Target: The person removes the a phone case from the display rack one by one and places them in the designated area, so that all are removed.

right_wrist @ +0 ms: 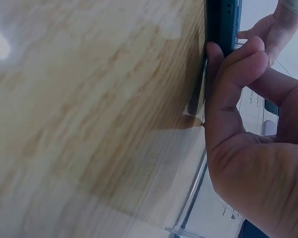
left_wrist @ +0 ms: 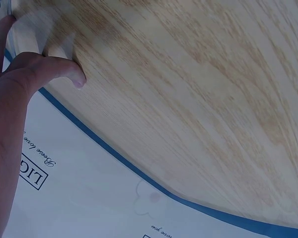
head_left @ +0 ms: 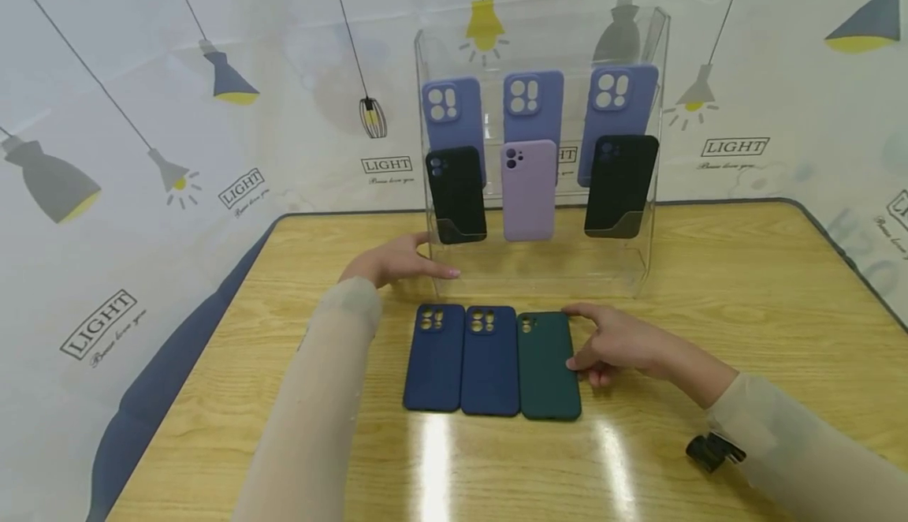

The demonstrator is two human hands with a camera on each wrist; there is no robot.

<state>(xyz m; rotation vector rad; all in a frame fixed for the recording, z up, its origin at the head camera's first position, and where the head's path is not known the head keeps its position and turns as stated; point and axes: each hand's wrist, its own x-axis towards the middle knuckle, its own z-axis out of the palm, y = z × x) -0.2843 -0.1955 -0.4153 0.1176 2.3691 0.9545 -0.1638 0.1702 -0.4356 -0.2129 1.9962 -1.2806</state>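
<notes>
Head view: at center-left, the left hand (head_left: 393,258) touches the lower left edge of the clear stand (head_left: 539,264), thumb and fingers spread apart. Below the stand, on the bench (head_left: 206,427), lie the left blue case (head_left: 434,372), the middle blue case (head_left: 490,372) and, rightmost of the row at lower center, the green case (head_left: 549,372). Above them, the stand bears three periwinkle cases (head_left: 534,124) over a black, a pink and another black one. Right of center, the right hand (head_left: 627,341) touches the green case's right side, thumb and forefinger spread.
</notes>
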